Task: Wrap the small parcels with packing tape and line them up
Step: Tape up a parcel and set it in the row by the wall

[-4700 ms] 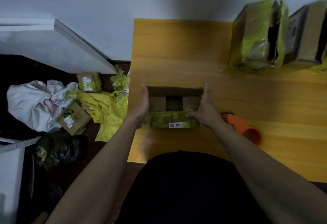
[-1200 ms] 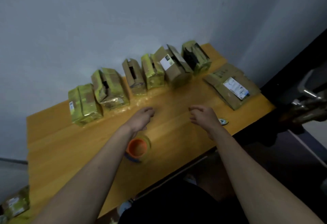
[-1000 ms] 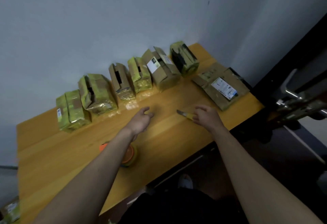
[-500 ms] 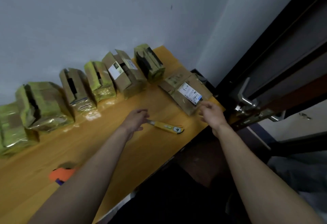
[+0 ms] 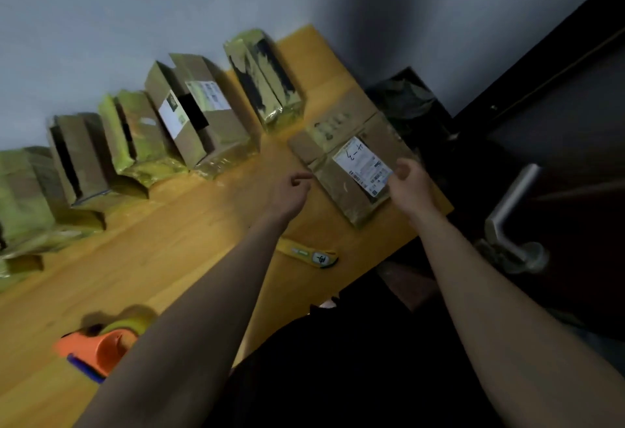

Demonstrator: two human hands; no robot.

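Both your grips, left hand (image 5: 291, 193) and right hand (image 5: 410, 186), hover loosely curled and empty over the flat brown cardboard parcel (image 5: 351, 167) at the wooden counter's (image 5: 162, 258) right edge; clasp its sides squarely before lifting.

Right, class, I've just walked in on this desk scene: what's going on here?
A person is reaching with both hands toward a flat cardboard parcel lying at the right end of a wooden table. The right hand is at its near right edge, the left hand just short of it; neither grips it yet. Taped parcels stand in a row along the wall. A yellow utility knife and an orange tape dispenser lie unused.
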